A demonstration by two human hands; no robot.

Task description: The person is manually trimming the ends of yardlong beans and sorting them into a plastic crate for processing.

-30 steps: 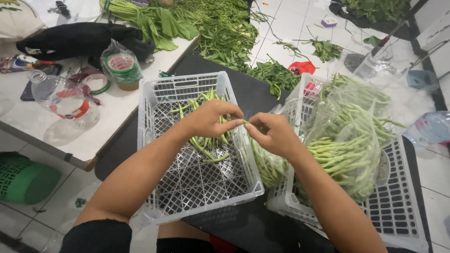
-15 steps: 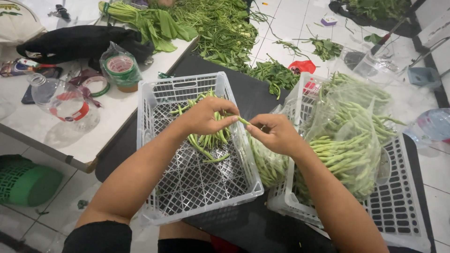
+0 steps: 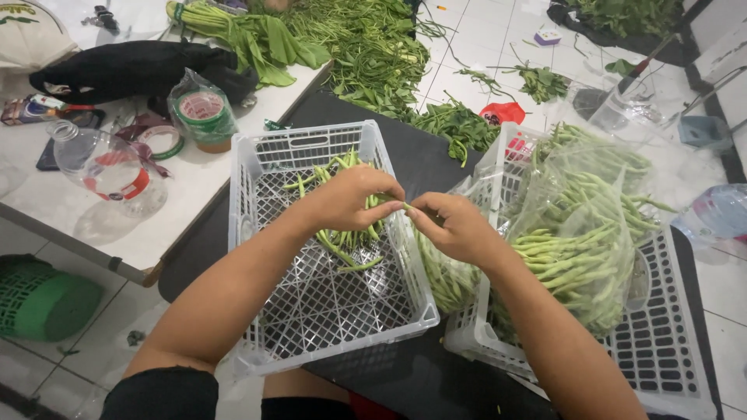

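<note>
hands, left hand (image 3: 348, 198) and right hand (image 3: 455, 228), pinch one green bean (image 3: 405, 207) over white crate (image 3: 257, 159).

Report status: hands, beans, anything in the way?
Left hand and right hand pinch one green bean between them above the white crate. Loose beans below. Bagged beans right. Nothing blocking.

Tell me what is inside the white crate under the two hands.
The white crate holds a small pile of green beans near its far end; the rest shows bare lattice floor. The left hand and right hand cover some beans.
</note>
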